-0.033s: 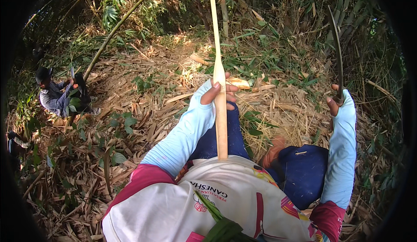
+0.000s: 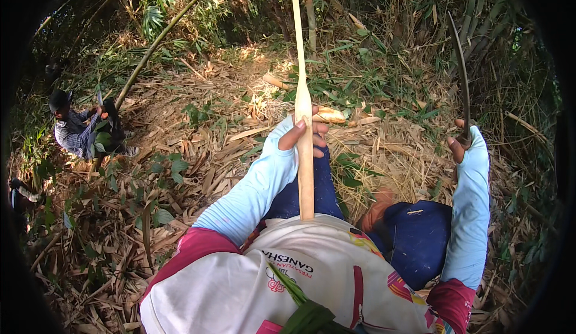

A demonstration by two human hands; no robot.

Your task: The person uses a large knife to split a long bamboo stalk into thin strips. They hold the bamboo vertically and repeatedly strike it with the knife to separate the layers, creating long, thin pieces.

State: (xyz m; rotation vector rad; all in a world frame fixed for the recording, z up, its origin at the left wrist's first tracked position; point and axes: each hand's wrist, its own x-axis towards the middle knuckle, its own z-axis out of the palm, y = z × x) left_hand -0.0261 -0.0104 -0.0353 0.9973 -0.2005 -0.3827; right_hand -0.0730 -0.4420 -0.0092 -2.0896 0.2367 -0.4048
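- Same as the earlier frame: no shift seen in either hand, the slat or the blade.
- At 9 o'clock, well apart from the hands: another person [image 2: 75, 131] crouched on the ground in a dark hat and checked shirt, hands raised in front of the chest; too small to tell what they hold.
- Just above that, toward 10 o'clock: a thin green bamboo stem [image 2: 157, 43] leaning up and to the right across the scrub.
- Underfoot throughout: dry leaf litter [image 2: 198, 172], brown and tangled.
- Left arm in a pale blue sleeve [image 2: 252, 190], rising from 7 o'clock toward the centre, elbow bent, wrist turned inward.
- Left hand [image 2: 303, 131] just above centre, closed round a bamboo slat [image 2: 304, 94]; fingers wrapped across its right side, thumb pressed on the left.
- Slat pale yellow and upright, reaching from the grip to 12 o'clock, narrowing above a wider shaved stretch; lower end resting against the white shirt [image 2: 312, 274] at 6 o'clock, running between the blue-trousered knees [image 2: 414, 238].
- At 6 o'clock, on the shirt front: a bunch of green leaves [image 2: 306, 319].
- Right arm, also in pale blue, coming up from 5 o'clock, nearly straight.
- Right hand [image 2: 461, 145] at 3 o'clock, clenched tight on the handle of a curved blade [image 2: 463, 70]; dark, thin, pointing up toward 1 o'clock, well apart from the slat.
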